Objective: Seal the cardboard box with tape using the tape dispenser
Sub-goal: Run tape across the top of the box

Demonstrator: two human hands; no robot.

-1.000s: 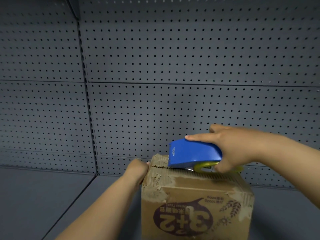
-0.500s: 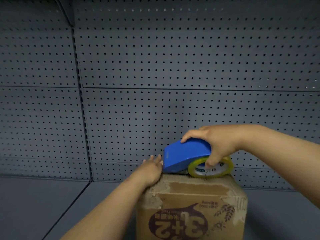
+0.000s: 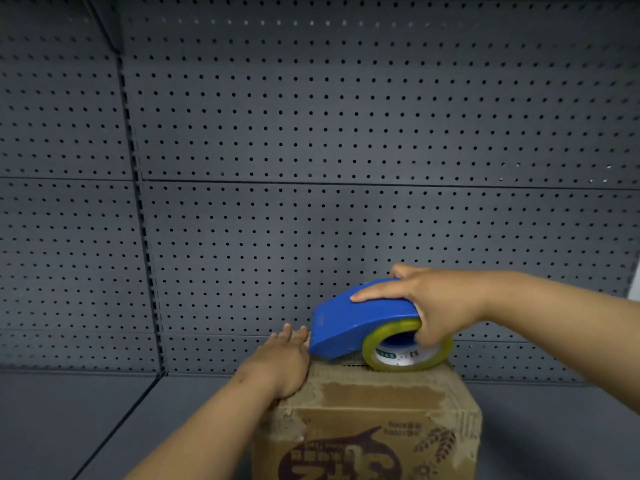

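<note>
A worn brown cardboard box (image 3: 374, 424) with a dark printed logo stands at the bottom centre on a grey shelf. On its top rests a blue tape dispenser (image 3: 360, 320) carrying a yellowish roll of clear tape (image 3: 405, 351), nose pointing left and down. My right hand (image 3: 436, 306) grips the dispenser from above, fingers along its top and thumb in the roll's core. My left hand (image 3: 280, 365) lies flat on the box's top left corner, fingers spread, fingertips close to the dispenser's nose. The box's top seam is hidden from this angle.
A grey pegboard wall (image 3: 311, 150) stands close behind the box. The grey shelf floor (image 3: 86, 420) stretches left and right of the box. A vertical slotted upright (image 3: 145, 258) runs down the wall at left.
My right hand tilted the dispenser's rear up and drew it right, exposing the tape roll. My left hand shifted from gripping the box's left edge to pressing flat on the top corner.
</note>
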